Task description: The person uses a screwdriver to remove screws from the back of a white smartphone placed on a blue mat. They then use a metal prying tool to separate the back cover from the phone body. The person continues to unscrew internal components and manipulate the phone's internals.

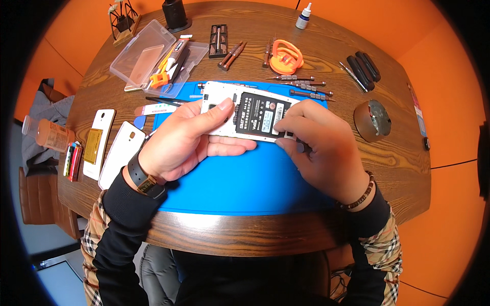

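Note:
A white smartphone point(217, 95) with its back off lies across my left hand point(178, 133), above the blue mat point(219, 183). The left thumb presses on its inner face near the left end, and the fingers support it from below. A black battery point(250, 113) sits in the phone's body. My right hand point(326, 148) is at the phone's right end, its bent fingers over the battery's edge and its thumb at the lower edge. Something small and dark shows beside the right fingers; I cannot make out what it is.
Left of the mat lie another white phone point(100, 135) and a white back cover point(121, 153). Farther back are a clear plastic box point(143, 48), several screwdrivers point(309, 95), an orange suction cup point(286, 64) and a small dropper bottle point(303, 19). A round metal tin point(371, 121) stands right.

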`<state>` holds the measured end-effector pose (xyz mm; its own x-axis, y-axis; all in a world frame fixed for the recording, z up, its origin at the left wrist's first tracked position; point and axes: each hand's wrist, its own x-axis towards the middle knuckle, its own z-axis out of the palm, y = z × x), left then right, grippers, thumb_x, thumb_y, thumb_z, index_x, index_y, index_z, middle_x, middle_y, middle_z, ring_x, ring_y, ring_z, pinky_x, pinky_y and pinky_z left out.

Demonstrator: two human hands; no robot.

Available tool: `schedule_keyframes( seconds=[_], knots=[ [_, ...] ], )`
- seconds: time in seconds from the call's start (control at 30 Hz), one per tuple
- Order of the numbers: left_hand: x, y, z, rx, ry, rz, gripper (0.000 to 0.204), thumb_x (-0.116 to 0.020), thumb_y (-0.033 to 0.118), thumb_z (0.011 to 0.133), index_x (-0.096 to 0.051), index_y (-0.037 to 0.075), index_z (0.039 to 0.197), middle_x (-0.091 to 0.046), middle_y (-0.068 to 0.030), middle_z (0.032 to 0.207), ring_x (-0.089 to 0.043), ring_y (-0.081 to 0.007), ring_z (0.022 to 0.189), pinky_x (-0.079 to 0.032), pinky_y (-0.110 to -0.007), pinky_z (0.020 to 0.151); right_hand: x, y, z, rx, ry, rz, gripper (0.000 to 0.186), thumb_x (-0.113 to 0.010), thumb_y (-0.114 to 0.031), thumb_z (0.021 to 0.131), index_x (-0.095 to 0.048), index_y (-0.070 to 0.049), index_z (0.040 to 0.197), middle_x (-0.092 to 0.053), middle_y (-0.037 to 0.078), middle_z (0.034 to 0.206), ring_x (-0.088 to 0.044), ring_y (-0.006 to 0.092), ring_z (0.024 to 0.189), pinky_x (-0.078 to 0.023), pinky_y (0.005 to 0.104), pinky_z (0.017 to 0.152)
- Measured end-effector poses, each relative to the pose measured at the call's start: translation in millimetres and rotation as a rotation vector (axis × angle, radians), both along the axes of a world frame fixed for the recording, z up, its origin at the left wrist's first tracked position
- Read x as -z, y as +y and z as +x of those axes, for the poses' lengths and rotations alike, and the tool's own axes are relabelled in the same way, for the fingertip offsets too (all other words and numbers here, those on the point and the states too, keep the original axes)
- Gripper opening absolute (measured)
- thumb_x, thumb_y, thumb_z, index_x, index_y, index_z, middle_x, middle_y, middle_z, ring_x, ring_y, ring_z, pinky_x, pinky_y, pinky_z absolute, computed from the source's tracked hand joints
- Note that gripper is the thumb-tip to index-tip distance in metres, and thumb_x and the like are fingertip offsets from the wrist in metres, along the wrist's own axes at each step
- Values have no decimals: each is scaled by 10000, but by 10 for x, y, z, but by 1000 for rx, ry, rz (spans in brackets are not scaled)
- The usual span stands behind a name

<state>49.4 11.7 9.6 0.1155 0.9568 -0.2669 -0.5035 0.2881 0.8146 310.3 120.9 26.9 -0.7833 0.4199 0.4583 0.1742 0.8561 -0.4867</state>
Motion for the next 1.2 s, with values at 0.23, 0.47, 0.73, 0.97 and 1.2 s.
schedule_keyframes(
  seconds=[0.23,0.47,0.73,0.97,1.2],
  knots=[
    [5,14,5,7,26,-2,502,-573,341,1216,-580,-55,1522,-754,-273,1398,-818,-392,1176,-711,-416,1000,53,-63,-69,-8,-37,10,246,-857,43,882,-745,-44,1084,-688,76,1001,-641,197,750,-523,316,677],
    [14,1,35,6,78,-4,505,-586,346,1211,-599,-54,1519,-766,-261,1381,-826,-378,1153,-708,-412,998,-93,101,-32,302,104,-7,193,-830,0,925,-759,18,1104,-717,146,1013,-736,274,803,-600,352,728],
    [-1,1,48,8,99,-4,504,-582,341,1213,-610,-68,1506,-769,-257,1375,-831,-373,1135,-712,-403,985,71,221,-49,209,31,57,188,-850,43,891,-789,16,1066,-716,98,950,-655,189,757,-538,316,693],
    [-14,4,46,17,109,-25,501,-595,340,1208,-617,-69,1497,-779,-245,1352,-834,-358,1127,-714,-394,975,93,241,-106,212,12,129,127,-837,21,918,-782,10,1033,-718,129,937,-706,266,781,-566,354,713],
    [-25,4,14,39,93,-54,455,-636,290,1195,-641,-70,1473,-785,-211,1352,-834,-282,1125,-710,-358,976,156,293,-186,176,-61,356,52,-743,-32,856,-699,-55,868,-686,117,893,-708,339,889,-594,442,771]
  ],
)
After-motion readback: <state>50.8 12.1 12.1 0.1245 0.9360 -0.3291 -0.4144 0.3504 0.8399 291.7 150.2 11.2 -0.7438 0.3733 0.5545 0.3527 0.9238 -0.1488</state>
